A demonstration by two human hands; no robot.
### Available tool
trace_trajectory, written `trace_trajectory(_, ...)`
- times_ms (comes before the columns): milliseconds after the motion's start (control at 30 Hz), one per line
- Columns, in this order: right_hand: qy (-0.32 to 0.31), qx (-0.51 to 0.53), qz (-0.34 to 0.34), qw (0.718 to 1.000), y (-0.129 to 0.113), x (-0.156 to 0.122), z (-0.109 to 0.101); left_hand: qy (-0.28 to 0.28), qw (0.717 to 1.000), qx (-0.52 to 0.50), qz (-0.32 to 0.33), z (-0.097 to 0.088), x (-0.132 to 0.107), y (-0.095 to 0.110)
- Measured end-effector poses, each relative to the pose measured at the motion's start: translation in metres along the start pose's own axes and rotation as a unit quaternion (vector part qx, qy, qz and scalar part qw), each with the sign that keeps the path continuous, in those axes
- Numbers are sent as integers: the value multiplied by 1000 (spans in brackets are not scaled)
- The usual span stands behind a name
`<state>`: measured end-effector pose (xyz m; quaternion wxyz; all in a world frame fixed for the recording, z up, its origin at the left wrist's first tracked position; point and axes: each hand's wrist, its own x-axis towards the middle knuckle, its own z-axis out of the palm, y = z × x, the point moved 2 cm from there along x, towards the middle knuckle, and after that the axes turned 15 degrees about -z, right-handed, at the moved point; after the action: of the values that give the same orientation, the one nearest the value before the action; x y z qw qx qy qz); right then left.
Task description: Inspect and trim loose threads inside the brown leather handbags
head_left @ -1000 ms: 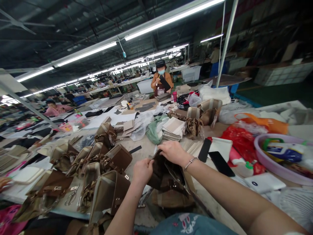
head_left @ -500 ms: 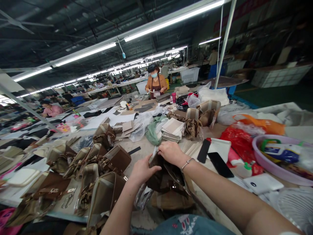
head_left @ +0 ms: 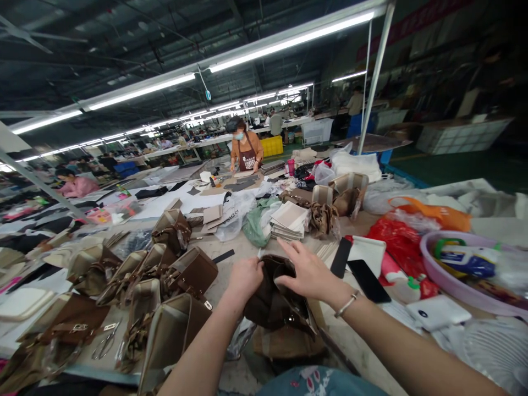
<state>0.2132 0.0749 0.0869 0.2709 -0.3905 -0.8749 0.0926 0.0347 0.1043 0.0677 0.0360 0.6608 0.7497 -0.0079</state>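
A dark brown handbag (head_left: 272,300) stands in front of me with its mouth open upward. My left hand (head_left: 246,278) grips the bag's left upper edge, fingers closed round it. Over the right side of the mouth, my right hand (head_left: 307,269) has its fingers spread and holds nothing; whether it touches the rim I cannot tell. A small metal fitting shines on the bag's front. Beneath lies a lighter brown piece (head_left: 289,344), partly hidden by the bag. Just beyond my hands sits a stack of beige panels (head_left: 289,220).
Several brown bags (head_left: 181,319) crowd the table on the left, near scissors (head_left: 106,344). To the right lie a black phone (head_left: 368,280), a red plastic bag (head_left: 398,242) and a lilac basin (head_left: 429,242). A co-worker (head_left: 246,146) stands across the table.
My right hand has come off the bag's top edge, moved right and spread its fingers. My left hand has closed on the left edge. The co-worker has shifted left in view.
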Motion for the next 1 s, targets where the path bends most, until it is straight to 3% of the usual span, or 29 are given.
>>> trace_trajectory(133, -43, 30, 36, 998, -14, -35, 12, 2, 1000, -24, 14, 0, 0, 3)
trace_trajectory(267, -75, 50, 79, 993, -20, -52, 23, 0, 999, -14, 36, -1, 0, 8)
trace_trajectory(633, -79, 62, 91, 991, -13, -56, 16, 7, 999, 25, 31, 0, 5, 12)
trace_trajectory(867, -93, 48, 103, 989, -26, -65, 18, 8, 1000, 14, 3, 1, 15, 12)
trace_trajectory(1000, -112, 33, 115, 986, -19, -72, 18, 1, 1000, 1, 6, -7, 20, 2)
